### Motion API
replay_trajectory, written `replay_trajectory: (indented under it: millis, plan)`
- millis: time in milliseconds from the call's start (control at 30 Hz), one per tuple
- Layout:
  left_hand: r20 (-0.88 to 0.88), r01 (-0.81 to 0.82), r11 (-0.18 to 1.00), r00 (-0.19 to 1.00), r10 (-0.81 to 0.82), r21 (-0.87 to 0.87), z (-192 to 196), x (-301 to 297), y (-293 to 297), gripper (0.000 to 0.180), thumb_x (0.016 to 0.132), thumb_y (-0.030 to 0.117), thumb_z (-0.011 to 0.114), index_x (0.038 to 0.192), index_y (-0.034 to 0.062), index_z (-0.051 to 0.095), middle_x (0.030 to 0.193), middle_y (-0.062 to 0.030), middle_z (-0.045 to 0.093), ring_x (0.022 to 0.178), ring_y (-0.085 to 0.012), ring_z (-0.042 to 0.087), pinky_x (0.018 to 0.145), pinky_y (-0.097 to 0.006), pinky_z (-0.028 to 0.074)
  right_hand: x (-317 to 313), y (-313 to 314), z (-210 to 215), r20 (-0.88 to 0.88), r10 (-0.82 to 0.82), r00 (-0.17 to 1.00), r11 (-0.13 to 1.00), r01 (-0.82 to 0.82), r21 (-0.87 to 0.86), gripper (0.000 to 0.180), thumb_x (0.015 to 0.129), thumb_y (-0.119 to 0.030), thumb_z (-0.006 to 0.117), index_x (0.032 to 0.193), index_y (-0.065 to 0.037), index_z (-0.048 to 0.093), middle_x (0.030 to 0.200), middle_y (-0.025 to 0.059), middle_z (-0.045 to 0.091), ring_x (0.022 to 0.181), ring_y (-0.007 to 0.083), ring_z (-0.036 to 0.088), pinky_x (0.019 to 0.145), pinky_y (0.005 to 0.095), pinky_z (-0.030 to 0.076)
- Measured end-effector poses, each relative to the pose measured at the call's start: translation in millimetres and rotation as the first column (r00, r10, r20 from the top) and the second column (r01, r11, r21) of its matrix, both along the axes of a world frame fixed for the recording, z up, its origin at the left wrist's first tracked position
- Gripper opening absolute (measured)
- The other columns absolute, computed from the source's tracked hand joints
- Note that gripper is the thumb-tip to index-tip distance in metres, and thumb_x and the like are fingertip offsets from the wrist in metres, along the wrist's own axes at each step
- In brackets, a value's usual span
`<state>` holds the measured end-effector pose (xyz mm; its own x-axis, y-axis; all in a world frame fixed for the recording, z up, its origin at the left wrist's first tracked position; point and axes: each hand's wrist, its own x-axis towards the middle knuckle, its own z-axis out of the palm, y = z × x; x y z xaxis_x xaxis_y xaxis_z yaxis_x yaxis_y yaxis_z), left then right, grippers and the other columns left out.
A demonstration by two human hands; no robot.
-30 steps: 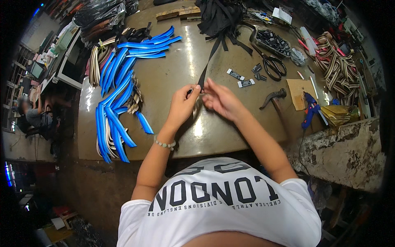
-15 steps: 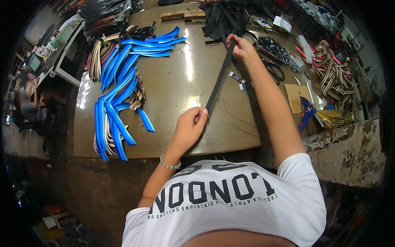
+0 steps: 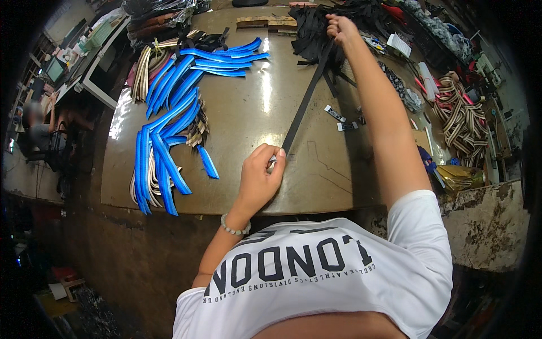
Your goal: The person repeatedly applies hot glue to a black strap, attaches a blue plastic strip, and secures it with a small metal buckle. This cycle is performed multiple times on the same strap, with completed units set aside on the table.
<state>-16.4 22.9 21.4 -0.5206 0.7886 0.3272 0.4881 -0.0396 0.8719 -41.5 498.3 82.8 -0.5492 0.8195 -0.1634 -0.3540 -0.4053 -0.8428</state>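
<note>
A long black strap (image 3: 308,97) slants over the table from near me up to the far side. Its near end is pinched between the thumb and fingers of my left hand (image 3: 264,170), just above the table's front edge. My right hand (image 3: 342,29) is stretched far forward, its fingers closed at the strap's far part, beside a heap of black straps (image 3: 309,35). Exactly where the strap passes through these fingers is hidden. Two small black-and-white pieces (image 3: 335,113) lie on the table right of the strap.
Bundles of blue striped straps (image 3: 169,121) cover the left of the table (image 3: 237,181), with beige ones underneath. Wooden pieces (image 3: 265,22) lie at the back. Striped straps (image 3: 460,116), a blue tool (image 3: 427,160) and a tray of small parts (image 3: 393,79) are at right. Another person (image 3: 38,127) sits far left.
My right hand has moved forward and slightly right, up to the heap of black straps. My left hand keeps its pinch on the strap in about the same place. The view has shifted slightly.
</note>
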Motion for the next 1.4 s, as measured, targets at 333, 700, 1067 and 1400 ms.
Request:
replay_trajectory:
  millis: [333,700,1067,1400]
  plan:
    - [0.288,-0.004,0.985,0.956,0.055,-0.174,-28,1,-47,0.017,0.093,0.013,0.064,0.085,-0.0019,0.068,0.074,-0.0007,0.059,0.059,-0.0027,0.041,0.050,-0.022,0.031,75,2,34,0.711,-0.074,0.700,0.829,-0.353,0.434,0.046,0.094,-0.045,0.061,0.099,0.000,0.070,0.069,0.0033,0.055,0.052,0.0130,0.044,0.047,0.0251,0.040]
    - [0.454,0.043,0.988,0.891,0.028,-0.146,-12,-6,-17,0.012,0.092,0.013,0.068,0.086,0.0034,0.067,0.068,0.0112,0.045,0.060,0.0011,0.036,0.051,-0.019,0.027,129,-334,-91,-0.322,0.635,0.702,0.614,-0.711,-0.343,0.032,0.103,-0.028,0.052,0.128,-0.007,0.051,0.092,0.0016,0.060,0.048,0.0026,0.038,0.042,0.0157,0.035]
    - [0.123,0.223,0.904,0.974,-0.190,-0.365,-19,19,-60,0.017,0.087,0.016,0.069,0.078,0.0018,0.063,0.071,-0.0107,0.058,0.059,-0.0194,0.054,0.055,-0.032,0.043,57,-152,-68,0.175,0.270,0.947,0.883,-0.316,0.347,0.029,0.088,-0.008,0.071,0.109,0.011,0.064,0.101,0.0135,0.069,0.089,0.0169,0.070,0.082,0.0268,0.059]
    - [-0.210,0.055,0.945,0.969,-0.128,-0.323,-17,15,-47,0.027,0.085,0.034,0.072,0.089,0.0084,0.065,0.075,-0.0076,0.057,0.068,-0.0268,0.058,0.062,-0.038,0.046,82,-247,-66,0.187,0.003,0.982,0.833,-0.106,0.543,0.075,0.089,-0.016,0.072,0.147,0.006,0.030,0.135,0.0225,0.051,0.088,0.0232,0.070,0.068,0.0309,0.059]
